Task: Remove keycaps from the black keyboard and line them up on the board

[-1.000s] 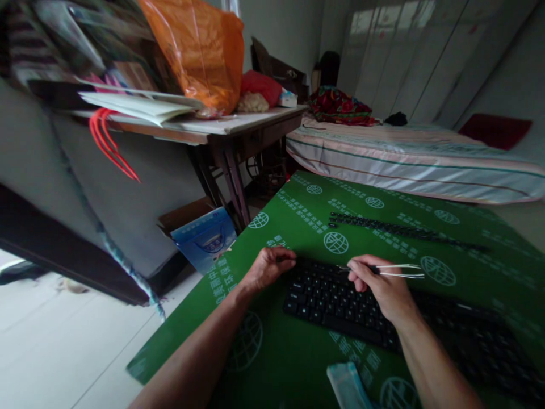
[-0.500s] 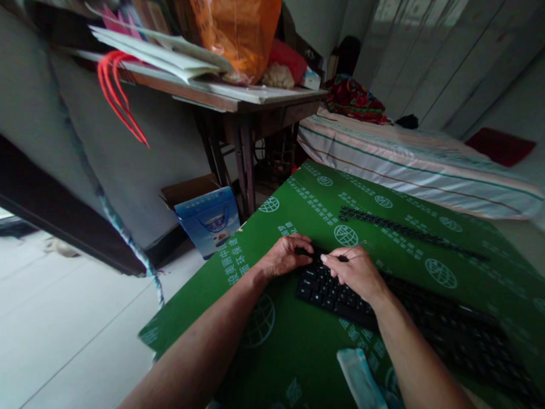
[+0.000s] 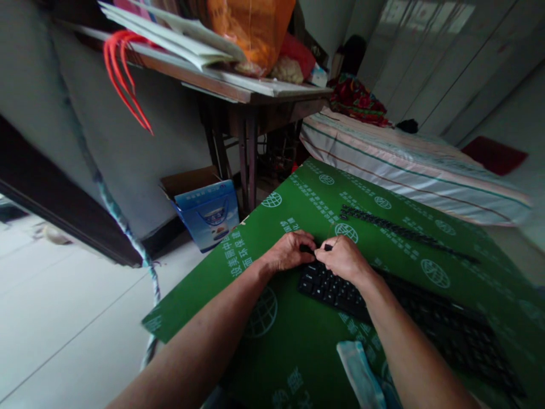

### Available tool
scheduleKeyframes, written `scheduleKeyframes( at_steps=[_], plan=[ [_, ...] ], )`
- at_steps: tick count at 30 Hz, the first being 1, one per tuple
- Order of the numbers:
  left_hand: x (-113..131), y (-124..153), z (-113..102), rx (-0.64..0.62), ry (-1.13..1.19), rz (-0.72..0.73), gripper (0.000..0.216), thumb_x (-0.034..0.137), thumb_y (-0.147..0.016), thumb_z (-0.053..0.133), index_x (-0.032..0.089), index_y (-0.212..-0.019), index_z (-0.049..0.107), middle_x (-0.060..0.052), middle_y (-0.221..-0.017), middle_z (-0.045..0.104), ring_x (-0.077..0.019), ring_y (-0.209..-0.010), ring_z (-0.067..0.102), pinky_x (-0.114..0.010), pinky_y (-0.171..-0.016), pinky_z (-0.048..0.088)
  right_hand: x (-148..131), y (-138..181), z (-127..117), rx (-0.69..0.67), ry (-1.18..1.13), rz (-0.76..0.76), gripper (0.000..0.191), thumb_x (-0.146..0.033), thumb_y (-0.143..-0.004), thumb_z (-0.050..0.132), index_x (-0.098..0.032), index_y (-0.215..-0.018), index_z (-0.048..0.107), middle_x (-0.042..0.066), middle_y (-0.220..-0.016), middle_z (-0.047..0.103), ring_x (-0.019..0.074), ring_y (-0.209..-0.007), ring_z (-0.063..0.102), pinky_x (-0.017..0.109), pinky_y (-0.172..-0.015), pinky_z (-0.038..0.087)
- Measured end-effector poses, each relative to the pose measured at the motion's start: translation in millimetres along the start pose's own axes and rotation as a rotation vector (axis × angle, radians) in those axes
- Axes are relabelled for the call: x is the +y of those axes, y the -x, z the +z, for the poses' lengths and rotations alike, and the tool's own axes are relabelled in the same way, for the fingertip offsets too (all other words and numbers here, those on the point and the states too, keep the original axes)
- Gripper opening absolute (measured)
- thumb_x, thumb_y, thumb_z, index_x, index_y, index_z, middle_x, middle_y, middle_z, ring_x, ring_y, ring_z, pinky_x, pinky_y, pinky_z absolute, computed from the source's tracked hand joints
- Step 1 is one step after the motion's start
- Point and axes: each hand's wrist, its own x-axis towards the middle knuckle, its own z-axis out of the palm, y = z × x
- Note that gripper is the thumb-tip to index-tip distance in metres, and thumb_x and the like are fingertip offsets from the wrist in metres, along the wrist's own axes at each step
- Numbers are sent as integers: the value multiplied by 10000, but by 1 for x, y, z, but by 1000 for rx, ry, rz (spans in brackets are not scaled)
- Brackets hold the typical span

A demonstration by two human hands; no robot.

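Observation:
A black keyboard lies aslant on a green printed board. My left hand is closed at the keyboard's upper left corner, with curled fingers against its edge. Right beside it, my right hand pinches a small black tool with a thin wire sticking up behind the fingers; most of it is hidden. The fingertips of both hands nearly meet over the top left keys. Beyond the hands, several loose black keycaps lie in long rows on the board.
A pale blue cloth or packet lies near the board's front edge. A blue carton stands on the floor at left. Behind are a cluttered desk and a bed. A wrapped cord hangs at left.
My right hand has shifted slightly left, closer to my left hand, and its wrist has turned so the wire points more upright. My left hand stays at the keyboard's corner. The view has tilted slightly.

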Motion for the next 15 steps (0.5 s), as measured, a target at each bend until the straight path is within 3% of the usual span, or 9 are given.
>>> scheduleKeyframes(
  at_steps=[4,9,15],
  plan=[
    [2,0,2,-10,-64,11,161,113,-650,662,159,-798,703,-62,-993,611,-198,-960,570,-308,-871,433,4,6,3,44,-62,18,170,-315,-623,603,-167,-544,626,-11,-451,542,99,-424,443,214,-421,291],
    [11,2,8,-35,-126,-3,231,131,-618,694,185,-841,715,-86,-1090,606,-264,-1117,501,-373,-937,394,14,10,11,104,-174,89,190,-356,-623,604,-174,-572,591,-21,-466,519,108,-438,444,210,-415,307],
    [13,2,14,-40,-185,-10,271,157,-600,706,197,-868,720,-97,-1180,575,-300,-1153,469,-414,-970,357,18,9,20,235,-57,63,64,-274,-619,559,-211,-624,548,-16,-530,561,141,-500,510,225,-471,373]
  ],
)
